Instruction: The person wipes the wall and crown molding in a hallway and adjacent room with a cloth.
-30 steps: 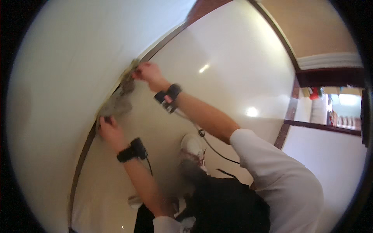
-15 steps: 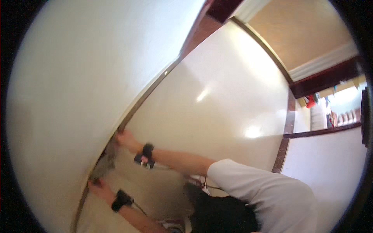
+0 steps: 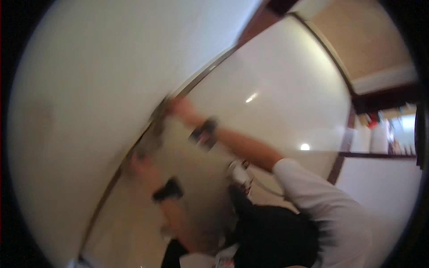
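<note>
A greyish cloth [image 3: 152, 138], smeared by motion, stretches between my two hands against the brown skirting strip [image 3: 106, 193] at the foot of the white wall [image 3: 98, 89]. At its far end my right hand [image 3: 182, 110] is closed on the cloth, close against the strip. My left hand [image 3: 142, 169] grips the nearer end. The fingertips of both hands are blurred and partly lost against the cloth. Each wrist wears a black band; a small dark device [image 3: 203, 136] sits at the right one.
Pale glossy floor tiles [image 3: 268, 98] spread right of the wall, bordered by a dark strip. A shoe [image 3: 241, 176] and a thin cable [image 3: 266, 187] lie below my right arm. At the right, a doorway with a dark threshold [image 3: 380, 155] opens onto another space with various items.
Both hands and the cloth have moved forward along the skirting strip, up and to the right in view. The view has shifted slightly; the shoe now shows more.
</note>
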Available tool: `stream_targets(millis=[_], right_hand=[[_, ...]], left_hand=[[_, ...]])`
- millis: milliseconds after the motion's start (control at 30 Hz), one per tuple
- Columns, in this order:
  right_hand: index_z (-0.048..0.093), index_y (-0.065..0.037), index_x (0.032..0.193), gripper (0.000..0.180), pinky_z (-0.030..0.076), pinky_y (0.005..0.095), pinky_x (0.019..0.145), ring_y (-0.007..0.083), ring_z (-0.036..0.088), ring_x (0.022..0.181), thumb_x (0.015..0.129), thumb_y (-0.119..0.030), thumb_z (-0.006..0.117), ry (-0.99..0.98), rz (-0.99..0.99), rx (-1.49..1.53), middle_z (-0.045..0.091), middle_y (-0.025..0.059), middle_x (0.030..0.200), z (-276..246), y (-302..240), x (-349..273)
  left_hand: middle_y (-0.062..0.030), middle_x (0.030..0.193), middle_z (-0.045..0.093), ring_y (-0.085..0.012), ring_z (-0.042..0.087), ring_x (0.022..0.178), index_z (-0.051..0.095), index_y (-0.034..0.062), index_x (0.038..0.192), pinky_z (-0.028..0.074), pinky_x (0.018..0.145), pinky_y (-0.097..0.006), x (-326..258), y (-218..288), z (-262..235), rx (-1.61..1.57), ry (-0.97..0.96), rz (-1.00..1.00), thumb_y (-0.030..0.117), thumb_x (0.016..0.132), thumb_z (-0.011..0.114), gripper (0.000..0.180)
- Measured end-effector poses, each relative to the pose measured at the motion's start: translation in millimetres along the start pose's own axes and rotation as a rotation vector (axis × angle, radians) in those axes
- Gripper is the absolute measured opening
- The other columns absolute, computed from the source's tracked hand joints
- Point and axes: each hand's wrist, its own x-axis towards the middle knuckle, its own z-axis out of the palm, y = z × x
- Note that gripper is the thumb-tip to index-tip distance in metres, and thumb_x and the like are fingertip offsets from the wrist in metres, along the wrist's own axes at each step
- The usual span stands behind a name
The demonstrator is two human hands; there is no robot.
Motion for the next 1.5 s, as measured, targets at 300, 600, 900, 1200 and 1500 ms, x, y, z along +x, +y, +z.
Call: stream_targets(millis=[300, 600, 900, 1200, 1500], right_hand=[[0.059, 0.004, 0.125, 0.029, 0.06, 0.0354, 0.087, 0.0225, 0.071, 0.094, 0.106, -0.018, 0.055, 0.277, 0.895, 1.03, 0.07, 0.0121, 0.107, -60.6, -75.8, 28.6], [0.054, 0.005, 0.132, 0.046, 0.061, 0.0364, 0.082, 0.0253, 0.072, 0.093, 0.097, -0.017, 0.072, 0.16, 0.655, 0.755, 0.07, 0.0187, 0.111, 7.4, -116.4, 7.2], [0.051, 0.007, 0.134, 0.044, 0.061, 0.0345, 0.087, 0.024, 0.072, 0.102, 0.097, -0.008, 0.069, -0.099, 0.597, 0.775, 0.068, 0.0178, 0.114, 34.0, -122.6, -3.4], [0.067, 0.008, 0.114, 0.03, 0.059, 0.0321, 0.077, 0.0189, 0.072, 0.087, 0.099, -0.018, 0.068, -0.237, 0.645, 0.9, 0.075, 0.0141, 0.097, 18.1, -130.7, -5.2], [0.071, 0.006, 0.107, 0.028, 0.056, 0.0308, 0.072, 0.0165, 0.071, 0.081, 0.101, -0.021, 0.065, -0.303, 0.582, 0.892, 0.076, 0.0117, 0.093, 30.6, -153.9, -13.8]], left_hand=[[-0.0187, 0.158, 0.036, -0.0334, 0.048, 0.135, 0.008, 0.0113, 0.167, 0.042, 0.114, -0.05, 23.8, 51.3, 3.3, -0.931, -0.033, -0.8, 0.006, 0.102, 0.058, 0.083], [-0.0154, 0.156, 0.038, -0.0268, 0.052, 0.12, 0.007, 0.0183, 0.168, 0.045, 0.106, -0.047, 43.2, 60.1, -67.0, -1.122, 0.251, -1.001, 0.002, 0.102, 0.053, 0.083], [-0.015, 0.153, 0.043, -0.0294, 0.056, 0.116, 0.017, 0.0174, 0.163, 0.045, 0.104, -0.046, 46.8, 24.9, -85.5, -1.007, 0.416, -0.885, 0.007, 0.103, 0.053, 0.07], [-0.0191, 0.125, 0.07, -0.0382, 0.064, 0.116, 0.066, 0.0076, 0.132, 0.041, 0.114, -0.054, 31.1, -51.4, -100.2, 0.682, -0.149, -0.245, 0.024, 0.088, 0.077, 0.048], [-0.0178, 0.093, 0.074, -0.0377, 0.068, 0.102, 0.079, 0.0041, 0.094, 0.05, 0.096, -0.051, 29.0, -78.2, -133.3, 0.574, -0.062, -0.139, 0.026, 0.076, 0.082, 0.029]])
